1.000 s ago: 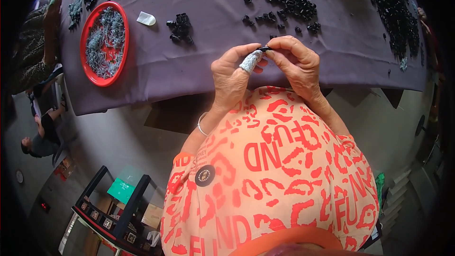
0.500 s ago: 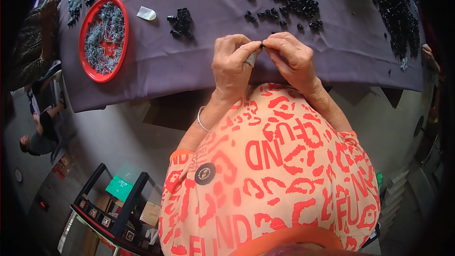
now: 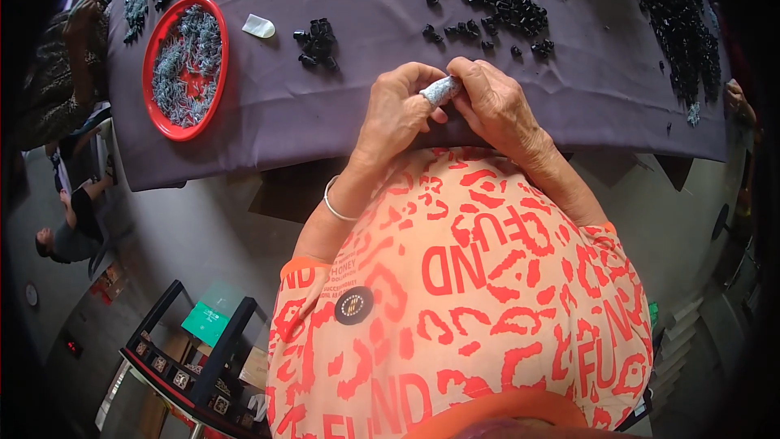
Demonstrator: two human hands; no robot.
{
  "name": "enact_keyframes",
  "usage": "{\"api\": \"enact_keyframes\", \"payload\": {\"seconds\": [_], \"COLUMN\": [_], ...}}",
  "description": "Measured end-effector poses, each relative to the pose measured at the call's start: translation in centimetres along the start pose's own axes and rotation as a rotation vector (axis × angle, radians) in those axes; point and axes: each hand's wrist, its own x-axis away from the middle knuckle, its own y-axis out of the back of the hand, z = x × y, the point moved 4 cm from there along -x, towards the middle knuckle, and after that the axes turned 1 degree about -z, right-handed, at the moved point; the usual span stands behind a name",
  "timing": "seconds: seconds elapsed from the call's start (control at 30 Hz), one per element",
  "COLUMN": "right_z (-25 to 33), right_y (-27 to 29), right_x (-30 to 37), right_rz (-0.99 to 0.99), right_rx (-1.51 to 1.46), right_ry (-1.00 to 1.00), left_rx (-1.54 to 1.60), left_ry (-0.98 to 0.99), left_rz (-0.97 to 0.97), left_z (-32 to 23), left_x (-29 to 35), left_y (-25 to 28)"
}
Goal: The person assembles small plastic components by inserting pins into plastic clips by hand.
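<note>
My left hand (image 3: 396,116) and my right hand (image 3: 493,104) meet above the near edge of a table covered in purple cloth (image 3: 341,106). A grey speckled finger cot (image 3: 439,91) covers a left fingertip, and the right fingers press against it. Whatever small part sits between the fingertips is hidden. A small cluster of black plastic parts (image 3: 316,41) lies just beyond my left hand, and a larger scatter of black parts (image 3: 496,12) lies beyond my right hand.
A red round tray (image 3: 158,106) holding several grey metal pieces stands at the left. Beside it lies a white finger cot (image 3: 258,26). Heaps of black parts (image 3: 674,8) fill the far right. Another person's hand (image 3: 81,16) works at the far left edge.
Both hands have drawn slightly nearer to me and rotated; the small black part seen earlier at the fingertips is now hidden and the grey finger cot shows between the hands.
</note>
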Motion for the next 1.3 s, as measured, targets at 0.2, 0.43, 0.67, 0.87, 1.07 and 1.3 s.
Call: {"api": "enact_keyframes", "payload": {"seconds": [0.2,0.43,0.67,0.87,1.07,1.3], "right_z": [-0.2,0.0,3.5,2.0,1.7,-1.4], "right_y": [-0.1,0.2,-0.3,-3.1,-3.2,0.0], "right_x": [0.3,0.4,-2.9,-2.1,-2.0,-2.7], "right_rz": [-0.063,-0.015,0.008,0.094,0.073,-0.221], "right_rx": [-0.018,-0.037,-0.152,-0.129,-0.206,-0.132], "right_ry": [0.086,0.075,0.200,0.190,0.150,0.004], "left_rx": [0.123,0.104,-0.058,-0.640,-1.084,0.074], "left_ry": [0.077,0.141,-0.191,-0.675,-0.728,0.044], "left_rz": [0.130,0.127,0.145,0.004,0.004,0.069], "left_z": [0.7,0.4,1.3,1.5,1.7,0.7], "left_x": [-0.9,-0.7,-0.8,0.4,0.3,-0.5], "left_y": [0.4,0.4,1.0,1.1,0.3,-0.5]}}
